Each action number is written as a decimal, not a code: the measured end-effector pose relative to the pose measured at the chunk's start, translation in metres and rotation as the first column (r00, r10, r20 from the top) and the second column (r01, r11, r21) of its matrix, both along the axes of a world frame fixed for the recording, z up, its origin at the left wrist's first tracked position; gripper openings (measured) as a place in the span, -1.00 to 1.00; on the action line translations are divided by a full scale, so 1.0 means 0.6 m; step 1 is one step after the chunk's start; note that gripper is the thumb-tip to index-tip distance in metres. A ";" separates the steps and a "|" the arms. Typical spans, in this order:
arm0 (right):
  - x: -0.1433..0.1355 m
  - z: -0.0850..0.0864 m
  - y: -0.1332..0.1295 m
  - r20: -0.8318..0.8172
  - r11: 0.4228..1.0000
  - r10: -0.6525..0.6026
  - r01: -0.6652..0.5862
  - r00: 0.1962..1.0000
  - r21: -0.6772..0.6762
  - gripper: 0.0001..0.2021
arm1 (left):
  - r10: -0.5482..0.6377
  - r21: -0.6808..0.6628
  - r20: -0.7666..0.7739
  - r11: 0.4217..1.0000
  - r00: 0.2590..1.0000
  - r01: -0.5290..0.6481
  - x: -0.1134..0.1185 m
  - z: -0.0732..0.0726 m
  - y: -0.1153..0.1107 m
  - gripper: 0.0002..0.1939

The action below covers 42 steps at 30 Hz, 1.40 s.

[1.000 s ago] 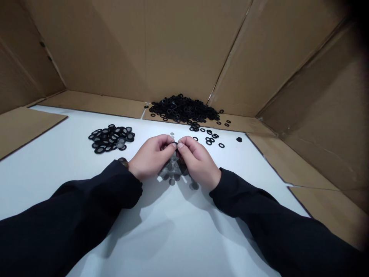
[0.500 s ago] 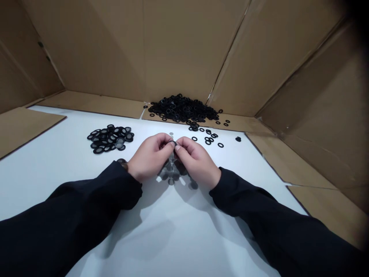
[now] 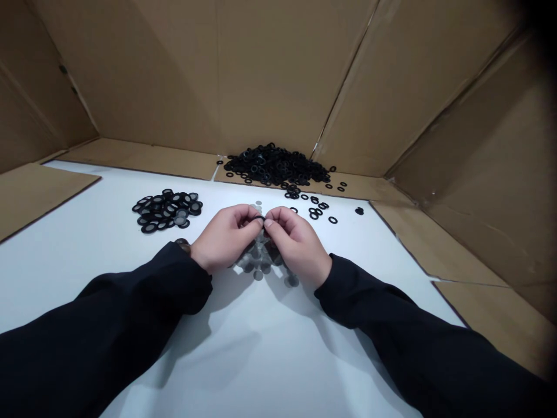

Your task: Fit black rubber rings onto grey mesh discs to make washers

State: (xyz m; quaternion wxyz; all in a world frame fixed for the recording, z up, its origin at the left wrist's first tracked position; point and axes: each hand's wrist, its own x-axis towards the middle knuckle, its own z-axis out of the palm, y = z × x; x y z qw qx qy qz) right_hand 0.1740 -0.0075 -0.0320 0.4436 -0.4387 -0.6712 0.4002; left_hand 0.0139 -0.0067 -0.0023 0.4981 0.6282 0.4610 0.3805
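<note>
My left hand (image 3: 230, 235) and my right hand (image 3: 296, 241) meet over the middle of the white table, fingertips nearly touching. Both are closed in a pinch on one small black rubber ring (image 3: 261, 218), mostly covered by the thumbs and fingers. Whether a mesh disc sits in that ring I cannot tell. Beneath the hands lie loose grey mesh discs (image 3: 258, 275), partly hidden by them. To the left of my left hand is a pile of black rings with grey discs in them (image 3: 150, 227). Loose black rings (image 3: 333, 220) lie beyond my right hand.
A large heap of black rings (image 3: 278, 165) rests on the cardboard strip at the back. Cardboard walls (image 3: 265, 75) rise behind and at both sides. Flat cardboard pieces (image 3: 491, 307) border the white table (image 3: 243, 371). A small dark clump (image 3: 359, 211) lies at the right.
Both hands stay in nearly the same place, with the fingertips slightly lower and still pinching the ring. The piles look unchanged.
</note>
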 end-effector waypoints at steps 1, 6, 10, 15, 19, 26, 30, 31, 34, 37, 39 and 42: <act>0.000 0.000 0.000 0.008 1.000 0.002 -0.002 1.000 -0.003 -0.80 | 0.004 0.006 0.000 1.000 1.000 -0.004 0.000 0.000 0.000 -0.87; -0.001 0.002 -0.002 0.087 1.000 0.008 -0.009 0.996 0.014 -0.79 | 0.037 0.068 -0.021 0.997 0.999 -0.036 0.002 0.000 0.001 -0.86; -0.001 0.005 -0.004 0.105 1.000 -0.012 0.009 0.994 0.027 -0.79 | 0.036 0.077 -0.034 0.996 0.999 -0.033 0.002 0.001 0.002 -0.85; 0.000 0.003 -0.003 0.071 0.999 -0.025 0.023 0.997 0.036 -0.78 | -0.016 0.032 -0.051 0.999 0.999 0.017 0.000 0.002 0.002 -0.85; 0.000 0.002 -0.002 0.061 0.993 -0.019 0.012 0.998 0.119 -0.86 | 0.040 0.015 -0.004 0.999 0.999 -0.040 -0.001 0.002 0.002 -0.85; 0.006 0.007 0.003 0.270 0.873 -0.141 -0.009 0.953 0.487 -0.75 | -0.031 0.017 -0.001 0.999 1.000 0.031 0.000 0.000 0.001 -0.86; 0.010 0.006 0.006 0.253 0.862 -0.115 -0.031 0.961 0.507 -0.75 | -0.023 -0.009 -0.009 1.000 1.000 0.023 -0.002 0.001 0.000 -0.85; 0.011 0.005 0.006 0.247 0.863 -0.089 -0.049 0.965 0.502 -0.73 | -0.024 -0.017 0.001 1.000 1.000 0.024 -0.003 0.002 0.000 -0.86; 0.012 0.004 0.006 0.238 0.872 -0.007 -0.111 0.971 0.477 -0.67 | -0.043 -0.038 0.027 0.998 0.999 0.044 -0.004 0.003 -0.001 -0.87; 0.011 0.005 0.005 0.249 0.877 0.023 -0.140 0.968 0.460 -0.63 | -0.048 -0.036 0.010 0.998 0.999 0.049 -0.005 0.002 -0.001 -0.87; 0.010 0.005 0.005 0.245 0.878 -0.009 -0.109 0.970 0.466 -0.64 | -0.050 -0.017 -0.004 0.999 0.999 0.050 -0.005 0.000 0.000 -0.85; 0.011 0.004 0.008 0.235 0.863 -0.072 -0.058 0.969 0.502 -0.73 | -0.055 0.023 -0.033 0.998 0.998 0.056 -0.006 -0.002 0.003 -0.83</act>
